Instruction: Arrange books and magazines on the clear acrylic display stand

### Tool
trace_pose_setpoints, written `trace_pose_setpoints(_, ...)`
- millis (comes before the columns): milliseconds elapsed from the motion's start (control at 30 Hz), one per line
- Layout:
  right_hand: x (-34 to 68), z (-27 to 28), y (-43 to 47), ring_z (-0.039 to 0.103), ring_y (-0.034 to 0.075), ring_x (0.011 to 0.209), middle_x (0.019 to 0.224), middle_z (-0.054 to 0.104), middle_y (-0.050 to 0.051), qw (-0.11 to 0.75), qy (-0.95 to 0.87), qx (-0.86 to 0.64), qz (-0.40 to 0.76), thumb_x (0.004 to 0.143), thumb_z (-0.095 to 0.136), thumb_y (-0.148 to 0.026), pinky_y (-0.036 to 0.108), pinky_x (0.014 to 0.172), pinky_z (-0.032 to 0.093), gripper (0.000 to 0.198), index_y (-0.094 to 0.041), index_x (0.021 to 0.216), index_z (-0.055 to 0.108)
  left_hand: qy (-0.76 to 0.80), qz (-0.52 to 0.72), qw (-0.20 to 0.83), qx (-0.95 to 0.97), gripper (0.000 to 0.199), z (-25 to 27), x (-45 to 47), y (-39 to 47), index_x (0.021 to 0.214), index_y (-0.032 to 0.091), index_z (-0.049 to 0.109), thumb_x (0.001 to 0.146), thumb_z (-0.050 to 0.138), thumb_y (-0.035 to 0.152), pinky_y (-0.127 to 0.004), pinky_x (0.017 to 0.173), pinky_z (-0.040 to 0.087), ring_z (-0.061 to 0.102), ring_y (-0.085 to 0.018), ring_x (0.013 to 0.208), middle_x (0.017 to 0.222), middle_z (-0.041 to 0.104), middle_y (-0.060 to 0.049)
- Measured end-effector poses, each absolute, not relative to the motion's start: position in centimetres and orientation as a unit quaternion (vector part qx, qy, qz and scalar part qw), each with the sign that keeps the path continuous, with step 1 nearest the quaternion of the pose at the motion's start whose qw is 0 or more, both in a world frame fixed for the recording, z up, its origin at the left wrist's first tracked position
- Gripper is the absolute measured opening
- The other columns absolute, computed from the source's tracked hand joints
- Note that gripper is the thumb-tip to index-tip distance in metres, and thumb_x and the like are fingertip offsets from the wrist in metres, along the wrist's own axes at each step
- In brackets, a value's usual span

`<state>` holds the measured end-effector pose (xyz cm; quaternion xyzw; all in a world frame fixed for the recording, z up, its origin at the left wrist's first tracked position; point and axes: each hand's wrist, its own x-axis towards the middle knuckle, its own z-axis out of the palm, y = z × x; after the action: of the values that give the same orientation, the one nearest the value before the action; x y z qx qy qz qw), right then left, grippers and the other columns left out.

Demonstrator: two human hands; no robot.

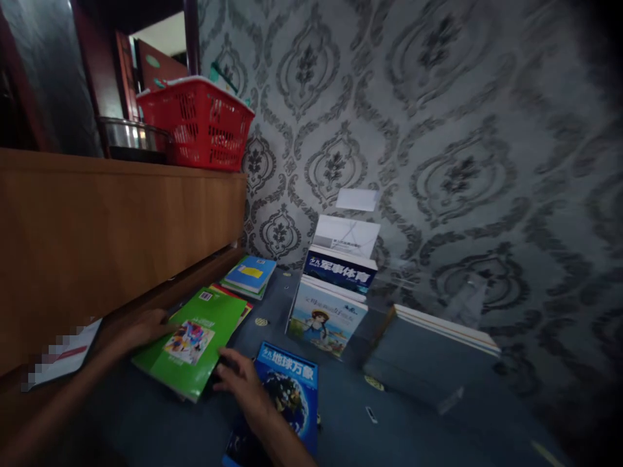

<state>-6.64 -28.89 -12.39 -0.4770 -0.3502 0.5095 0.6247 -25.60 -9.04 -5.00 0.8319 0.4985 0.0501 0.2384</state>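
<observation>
A green book (209, 337) with a colourful picture and a barcode lies on top of a small pile on the dark surface. My left hand (146, 329) is closed on its left edge, with part of the fingers hidden. At the opposite edge, my right hand (243, 384) is open with fingers apart and slightly bent, the fingertips close to the book's lower right side; I cannot tell if they touch. Beneath my right wrist lies a blue book (294, 395) with a globe on its cover. Behind the green book sits a small stack of blue-topped books (250, 272).
Several books (326, 318) stand upright near the patterned wall (335, 155). A grey-sided box-like stack (428, 357) is to their right. On a wooden ledge (121, 227) at left are a red basket (199, 123) and a metal pot (131, 136). A phone-like slab (73, 357) is below.
</observation>
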Motion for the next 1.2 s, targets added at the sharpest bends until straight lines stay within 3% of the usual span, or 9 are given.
trace_pose_setpoints(200,-1.8,-11.2,-33.1,0.069,0.028,0.096,0.109,0.073,0.007,0.591,-0.468,-0.573,0.322,0.081,0.066,-0.056,0.042,0.082,0.056,0.043,-0.032,0.116,0.072,0.460,0.087,0.117,0.876,0.035,-3.7,-20.8,-7.6,0.078,0.023,0.062,0.075,0.046,0.054,-0.036,0.069,0.043,0.065,-0.032,0.087,0.089,0.071,-0.009)
trace_pose_setpoints(267,1.3,-7.4,-35.3,0.070,0.028,0.097,0.112,0.073,0.008,0.584,-0.502,-0.596,0.228,0.087,0.060,-0.052,0.041,0.084,0.056,0.038,-0.031,0.116,0.072,0.379,0.115,0.170,0.902,0.037,-2.4,-17.3,-7.2,0.078,0.022,0.062,0.077,0.045,0.055,-0.033,0.070,0.044,0.064,-0.028,0.082,0.083,0.070,-0.006)
trace_pose_setpoints(333,5.2,-2.4,-37.4,0.071,0.026,0.089,0.094,0.076,0.008,0.582,-0.506,-0.624,0.125,0.090,0.056,-0.049,0.039,0.082,0.056,0.032,-0.027,0.106,0.075,0.269,0.145,0.245,0.920,0.037,-0.4,-12.9,-6.9,0.083,0.021,0.063,0.078,0.046,0.054,-0.030,0.072,0.046,0.062,-0.023,0.079,0.080,0.069,-0.003)
trace_pose_setpoints(433,12.2,4.6,-39.5,0.071,0.024,0.088,0.094,0.076,0.009,0.580,-0.457,-0.672,-0.061,0.093,0.050,-0.043,0.037,0.080,0.056,0.033,-0.022,0.107,0.071,0.155,0.199,0.316,0.915,0.038,3.2,-5.1,-6.8,0.102,0.018,0.065,0.080,0.048,0.043,-0.028,0.073,0.048,0.062,-0.021,0.081,0.087,0.069,-0.003)
trace_pose_setpoints(533,19.1,9.1,-39.9,0.070,0.023,0.097,0.108,0.074,0.014,0.374,-0.407,-0.801,-0.232,0.094,0.034,-0.024,0.036,0.086,0.054,0.040,-0.015,0.115,0.067,0.105,0.232,0.365,0.895,0.045,7.0,2.7,-7.5,0.117,0.014,0.062,0.078,0.045,0.029,-0.030,0.071,0.051,0.062,-0.022,0.088,0.101,0.070,-0.008)
trace_pose_setpoints(767,26.8,12.3,-37.0,0.067,0.025,0.101,0.105,0.076,0.013,0.194,-0.445,-0.841,-0.239,0.081,0.052,-0.013,0.032,0.090,0.047,0.030,-0.015,0.098,0.076,-0.004,0.196,0.430,0.881,0.065,10.4,12.4,-10.3,0.124,0.013,0.062,0.062,0.045,0.006,-0.036,0.085,0.052,0.064,-0.023,0.097,0.101,0.074,-0.008)
trace_pose_setpoints(933,28.3,12.8,-36.6,0.067,0.026,0.083,0.094,0.076,0.017,0.144,-0.481,-0.837,-0.217,0.086,0.052,-0.019,0.033,0.074,0.045,0.028,-0.009,0.095,0.076,0.054,0.165,0.440,0.881,0.055,10.4,12.0,-7.1,0.123,0.013,0.062,0.070,0.050,0.009,-0.031,0.077,0.052,0.067,-0.020,0.091,0.106,0.073,-0.011)
trace_pose_setpoints(1033,28.9,12.0,-36.7,0.063,0.028,0.088,0.095,0.073,0.021,0.115,-0.507,-0.818,-0.244,0.088,0.053,-0.024,0.036,0.079,0.043,0.029,-0.008,0.089,0.077,0.134,0.125,0.364,0.913,0.052,9.9,9.4,-3.3,0.128,0.015,0.059,0.076,0.052,0.014,-0.027,0.074,0.051,0.068,-0.020,0.092,0.108,0.073,-0.011)
trace_pose_setpoints(1200,29.1,10.1,-36.4,0.059,0.029,0.093,0.098,0.070,0.021,0.064,-0.489,-0.802,-0.337,0.095,0.049,-0.033,0.038,0.084,0.044,0.040,-0.009,0.083,0.079,0.273,0.029,0.253,0.928,0.025,5.5,3.0,1.4,0.085,0.010,0.073,0.065,0.071,0.025,-0.033,0.081,0.050,0.068,-0.030,0.092,0.085,0.075,-0.011)
